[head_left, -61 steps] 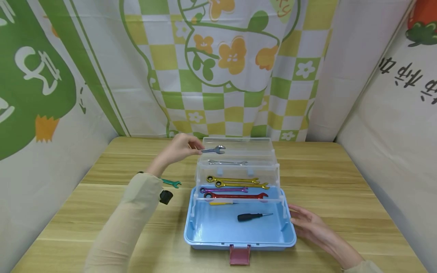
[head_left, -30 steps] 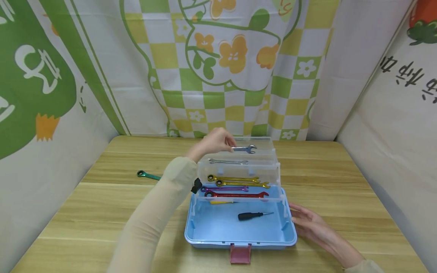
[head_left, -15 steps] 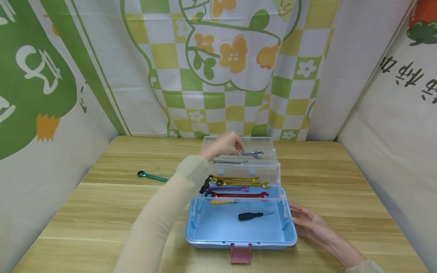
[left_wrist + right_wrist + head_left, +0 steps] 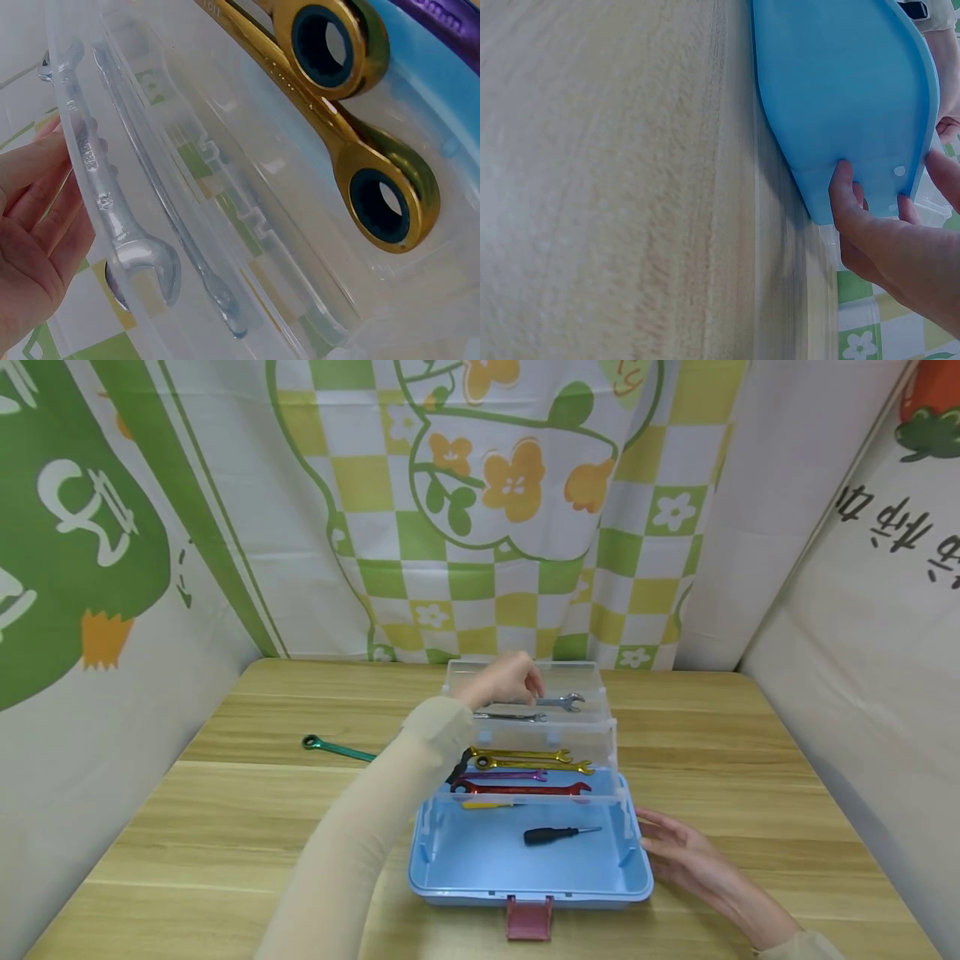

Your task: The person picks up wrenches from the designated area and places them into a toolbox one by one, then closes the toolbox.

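Observation:
My left hand (image 4: pixel 504 680) is at the top clear tray (image 4: pixel 573 675), beside a silver open-ended wrench (image 4: pixel 562 702). The left wrist view shows this wrench (image 4: pixel 101 180) along the clear wall, with loosely extended fingers (image 4: pixel 52 202) close by, their tips partly hidden. A thinner silver wrench (image 4: pixel 517 717) lies parallel to it. My right hand (image 4: pixel 690 860) touches the right side of the light blue toolbox (image 4: pixel 525 893); in the right wrist view its fingers (image 4: pixel 855 217) rest against the outer blue wall (image 4: pixel 847 97).
Lower trays hold two gold wrenches (image 4: pixel 536 765), a purple wrench (image 4: pixel 510 775) and a red wrench (image 4: pixel 525 790). A black screwdriver (image 4: pixel 551 836) and a yellow-handled tool (image 4: pixel 486 805) lie in the box bottom. A green wrench (image 4: pixel 337 748) lies on the table, partly behind the left sleeve.
My left hand has carried the silver wrench rightward over the top tray and lowered it; the fingers now lie loosely beside it. The right hand stays at the box side.

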